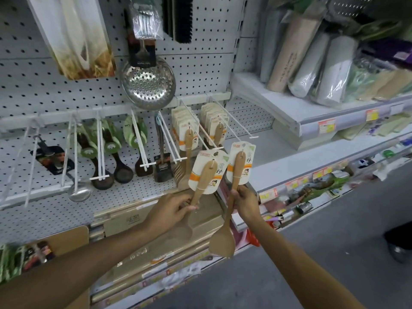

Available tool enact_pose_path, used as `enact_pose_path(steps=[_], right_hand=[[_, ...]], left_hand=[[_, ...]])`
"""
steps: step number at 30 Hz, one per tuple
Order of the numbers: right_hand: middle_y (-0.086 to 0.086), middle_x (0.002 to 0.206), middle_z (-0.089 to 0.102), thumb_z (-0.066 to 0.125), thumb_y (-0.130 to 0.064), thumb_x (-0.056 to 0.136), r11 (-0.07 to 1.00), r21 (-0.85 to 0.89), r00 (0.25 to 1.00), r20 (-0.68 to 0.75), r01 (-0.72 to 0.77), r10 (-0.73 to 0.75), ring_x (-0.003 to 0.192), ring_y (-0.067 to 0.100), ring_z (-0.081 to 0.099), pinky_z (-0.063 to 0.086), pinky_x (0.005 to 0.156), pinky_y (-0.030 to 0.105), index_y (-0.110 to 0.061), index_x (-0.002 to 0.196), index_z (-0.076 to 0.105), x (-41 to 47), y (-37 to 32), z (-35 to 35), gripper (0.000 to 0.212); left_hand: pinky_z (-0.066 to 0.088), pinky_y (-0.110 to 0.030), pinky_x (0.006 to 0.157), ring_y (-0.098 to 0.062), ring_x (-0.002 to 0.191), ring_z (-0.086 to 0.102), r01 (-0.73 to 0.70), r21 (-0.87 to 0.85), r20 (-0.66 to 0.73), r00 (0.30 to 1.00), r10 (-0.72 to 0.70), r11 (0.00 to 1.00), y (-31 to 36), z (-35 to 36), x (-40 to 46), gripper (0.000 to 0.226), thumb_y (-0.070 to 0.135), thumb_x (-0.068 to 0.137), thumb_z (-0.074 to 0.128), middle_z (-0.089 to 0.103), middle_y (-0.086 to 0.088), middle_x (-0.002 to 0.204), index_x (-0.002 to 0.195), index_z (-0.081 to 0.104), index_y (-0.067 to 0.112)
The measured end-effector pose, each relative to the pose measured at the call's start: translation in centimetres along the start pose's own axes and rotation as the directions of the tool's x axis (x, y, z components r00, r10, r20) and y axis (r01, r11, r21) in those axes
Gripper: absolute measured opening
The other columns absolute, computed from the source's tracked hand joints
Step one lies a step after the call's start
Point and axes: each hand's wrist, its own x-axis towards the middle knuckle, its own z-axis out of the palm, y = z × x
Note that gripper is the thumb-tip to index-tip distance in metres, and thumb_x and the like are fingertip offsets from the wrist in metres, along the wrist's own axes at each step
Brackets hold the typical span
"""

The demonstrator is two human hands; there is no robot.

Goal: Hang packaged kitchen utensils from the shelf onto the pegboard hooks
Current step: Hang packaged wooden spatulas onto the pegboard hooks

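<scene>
The left hand (172, 209) is gripping the handle of a carded wooden spatula (201, 184), fingers curled round the shaft just under its card. This spatula is tilting — card end up and to the right, blade end down and to the left, the blade lying partly hidden behind the hand in front of the boxed goods on the lower shelf (156, 221). The right hand (244, 200) is pinching the handle of a second carded spatula (231, 197), whose long axis is running close to vertical: card at the top, broad blade hanging below the hand and pointing down toward the floor (323, 253). The two cards are sitting side by side, nearly touching, just in front of and below the tips of the white pegboard hooks (214, 132). Neither card is threaded on a hook. Behind them, more of the same carded spatulas are hanging in two rows on those hooks against the pegboard (33, 85). To the left, dark spoons, a steel ladle (79, 192) and a perforated skimmer (148, 85) are hanging — all handle up.
</scene>
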Motion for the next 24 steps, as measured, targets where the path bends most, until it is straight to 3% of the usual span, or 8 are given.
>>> enact_pose_path(steps=[5,8,12,16,20,22,24], right_hand=[[0.002,0.072,0.068,0.049,-0.039,0.1,0.999,-0.042,0.999,0.034,0.022,-0.021,0.07,0.025,0.068,0.057,0.066,0.047,-0.018,0.083,0.06,1.6,0.3,-0.1,0.03],[0.011,0.075,0.065,0.051,-0.03,0.1,0.999,-0.046,0.998,0.064,0.024,-0.021,0.077,0.032,0.064,0.049,0.064,0.04,-0.012,0.081,0.058,2.9,0.4,-0.5,0.027],[-0.004,0.074,0.065,0.054,-0.028,0.1,0.997,-0.052,0.989,0.134,0.063,-0.056,0.076,0.016,0.061,0.042,0.063,0.031,-0.023,0.081,0.061,5.3,-0.4,-1.6,0.02],[-0.004,0.079,0.071,0.055,-0.029,0.097,0.996,0.001,0.978,0.186,0.094,-0.093,0.081,0.022,0.066,0.052,0.076,0.043,-0.021,0.088,0.068,8.8,-1.0,-2.5,0.018],[0.001,0.081,0.071,0.053,-0.052,0.088,0.995,0.024,0.957,0.274,0.094,-0.097,0.083,0.031,0.067,0.054,0.079,0.056,-0.021,0.091,0.066,12.1,-0.5,-2.6,0.034],[0.0,0.083,0.07,0.052,-0.049,0.09,0.996,-0.027,0.953,0.294,0.085,-0.073,0.082,0.027,0.068,0.056,0.08,0.051,-0.021,0.092,0.065,13.1,-0.9,-2.7,0.031],[0.001,0.085,0.07,0.052,-0.045,0.092,0.997,-0.046,0.957,0.286,0.067,-0.051,0.082,0.024,0.068,0.058,0.081,0.046,-0.021,0.092,0.065,13.7,-1.3,-2.8,0.027]], left_hand=[[0.057,-0.029,0.078,0.007,0.09,0.066,-0.041,0.124,0.004,0.999,0.041,0.991,-0.5,0.0,0.4,0.038,0.058,0.09,0.052,0.073,0.019,0.102,0.106,0.072,0.03],[0.056,-0.024,0.078,0.006,0.089,0.067,-0.027,0.138,-0.034,0.999,0.032,0.99,-0.6,0.4,0.7,0.051,0.063,0.091,0.048,0.074,0.016,0.102,0.107,0.071,0.021],[0.055,-0.017,0.079,0.01,0.091,0.066,0.059,0.101,-0.101,0.994,-0.049,0.993,0.2,1.3,1.5,0.04,0.059,0.089,0.053,0.073,0.023,0.103,0.107,0.072,0.029],[0.056,-0.022,0.076,0.009,0.089,0.066,0.131,0.108,-0.171,0.979,-0.111,0.985,0.7,2.3,2.1,0.042,0.064,0.089,0.051,0.073,0.023,0.101,0.104,0.071,0.031],[0.055,-0.022,0.071,0.01,0.084,0.066,0.212,0.106,-0.259,0.949,-0.179,0.971,1.1,3.7,2.0,0.022,0.048,0.091,0.062,0.073,0.023,0.092,0.098,0.072,0.03],[0.056,-0.025,0.072,0.008,0.084,0.068,0.23,0.096,-0.262,0.944,-0.198,0.969,1.2,4.5,1.8,0.011,0.039,0.092,0.065,0.073,0.024,0.093,0.096,0.07,0.03],[0.057,-0.028,0.07,0.005,0.082,0.068,0.252,0.091,-0.267,0.938,-0.22,0.963,1.4,5.3,1.7,0.015,0.04,0.092,0.064,0.073,0.022,0.092,0.096,0.07,0.027]])
